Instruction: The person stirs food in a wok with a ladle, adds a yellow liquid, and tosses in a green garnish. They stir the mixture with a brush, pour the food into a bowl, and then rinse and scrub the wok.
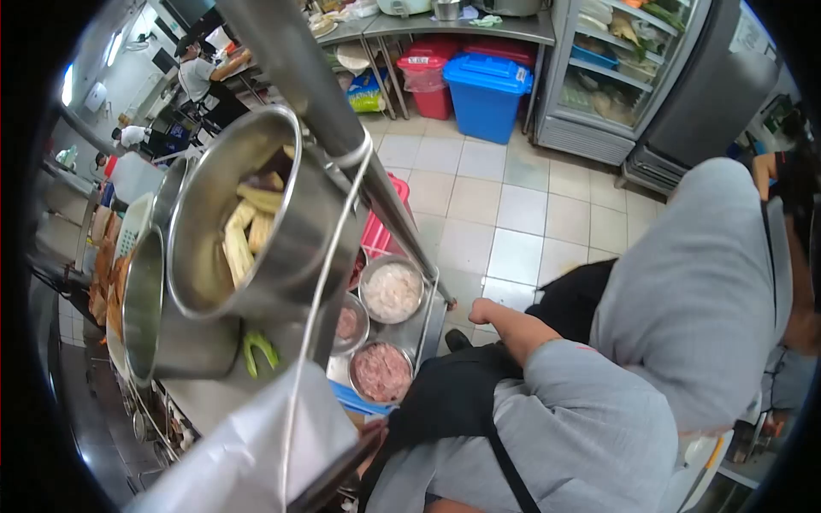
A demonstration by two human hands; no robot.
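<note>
Steel bowls (380, 344) of pink and pale mince sit on steel counter (205, 398), below big pot (299, 248). Grey-sleeved co-worker's hand (483, 309), curled, hovers just beside them. Wearer's own hands unseen; can't tell their grip.

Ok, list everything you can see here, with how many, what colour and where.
steel pots: two, silver, left, upper one holding yellowish pieces
steel bowls: three, silver, centre, with pale and pink mince
pole: one, grey, slanting from top
crate: one, red, behind the bowls
blue bin: one, blue, under the back counter
red bins: two, red, beside the blue bin
fridge: one, glass-doored, top right
co-worker: one, grey shirt, black apron, right, bent over
own hands: none in view
</note>
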